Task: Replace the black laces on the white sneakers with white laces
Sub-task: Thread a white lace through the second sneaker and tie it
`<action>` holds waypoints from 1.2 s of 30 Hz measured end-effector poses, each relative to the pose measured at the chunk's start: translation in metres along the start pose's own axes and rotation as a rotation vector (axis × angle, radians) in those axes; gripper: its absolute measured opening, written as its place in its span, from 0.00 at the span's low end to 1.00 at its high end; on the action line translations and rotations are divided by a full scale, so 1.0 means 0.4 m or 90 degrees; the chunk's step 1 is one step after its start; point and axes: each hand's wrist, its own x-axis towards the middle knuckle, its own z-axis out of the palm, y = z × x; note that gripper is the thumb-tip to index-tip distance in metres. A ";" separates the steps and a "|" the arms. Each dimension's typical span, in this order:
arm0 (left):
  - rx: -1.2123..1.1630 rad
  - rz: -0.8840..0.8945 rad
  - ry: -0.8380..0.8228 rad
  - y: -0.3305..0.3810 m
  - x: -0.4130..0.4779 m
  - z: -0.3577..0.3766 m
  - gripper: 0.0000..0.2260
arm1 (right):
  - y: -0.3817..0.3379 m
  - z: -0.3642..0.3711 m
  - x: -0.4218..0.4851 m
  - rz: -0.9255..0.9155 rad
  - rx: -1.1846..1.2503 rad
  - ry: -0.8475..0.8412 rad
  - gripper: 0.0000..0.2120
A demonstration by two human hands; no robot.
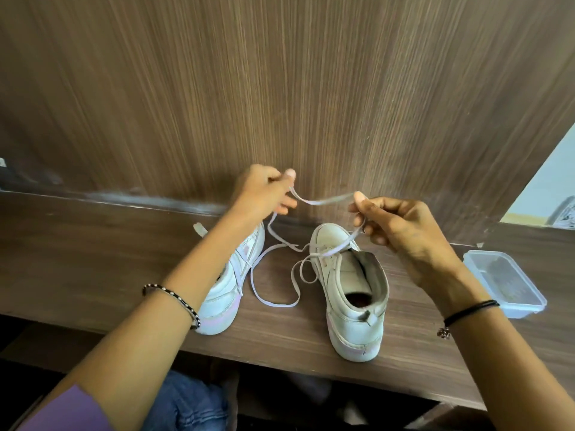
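Progress looks past the midpoint, judging by how things lie: no black lace shows anywhere, and a flat white fabric lace (320, 201) is already through the front eyelets of the white leather sneaker with a pale lilac sole (351, 306), which stands heel toward the viewer on the dark wood-grain desk (93, 259). The upper eyelets of this shoe look unthreaded. The left hand (264, 191) pinches one run of the lace between thumb and fingers above the desk, and the right hand (401, 225) pinches another run just above the shoe's toe, so a short span hangs between them. A slack loop of white lace lies on the desk between the shoes. The second white sneaker (224, 293) sits under the left forearm with white strands across its side; whether it is fully laced cannot be told. A clear rectangular plastic container (504, 281) rests well to the right.
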 end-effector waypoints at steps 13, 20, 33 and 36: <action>0.156 0.301 -0.339 0.041 -0.084 0.109 0.17 | 0.023 -0.008 0.006 0.091 0.002 -0.028 0.09; 0.207 0.231 -0.306 0.031 -0.060 0.087 0.13 | 0.008 -0.017 0.000 0.090 0.008 -0.027 0.13; 0.143 0.272 -0.316 0.014 -0.073 0.116 0.14 | 0.015 -0.018 -0.001 0.042 -0.067 0.034 0.03; 0.102 0.245 -0.326 0.014 -0.069 0.120 0.09 | 0.016 -0.022 -0.003 0.045 -0.071 0.025 0.05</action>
